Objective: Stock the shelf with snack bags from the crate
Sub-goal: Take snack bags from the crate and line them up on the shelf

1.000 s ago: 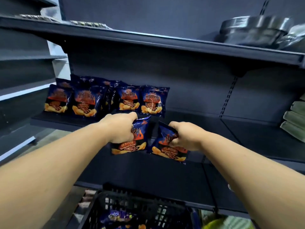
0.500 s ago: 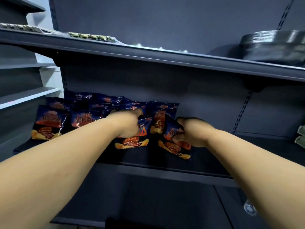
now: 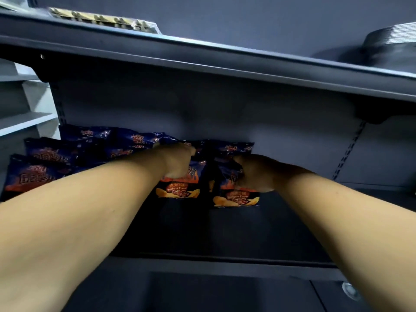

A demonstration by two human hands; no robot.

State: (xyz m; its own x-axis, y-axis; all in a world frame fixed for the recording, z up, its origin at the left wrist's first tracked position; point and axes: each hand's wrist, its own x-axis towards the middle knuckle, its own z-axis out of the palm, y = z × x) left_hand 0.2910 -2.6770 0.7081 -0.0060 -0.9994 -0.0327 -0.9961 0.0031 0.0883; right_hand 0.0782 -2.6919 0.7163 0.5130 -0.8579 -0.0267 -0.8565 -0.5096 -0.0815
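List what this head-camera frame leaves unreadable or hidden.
- Fingertips of left hand and right hand: curled behind the held snack bags.
- Rear bags: overlapped, count unclear.
- Upper-shelf strip: blurred.
- Dark stack: cut by right edge.
- Crate: out of frame.

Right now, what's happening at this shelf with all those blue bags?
A person is stocking a dark shelf with blue barbecue snack bags. The left hand holds one bag and the right hand holds another bag, both being set down on the shelf, to the right of the bags already lined up there. Neither bag is released yet.
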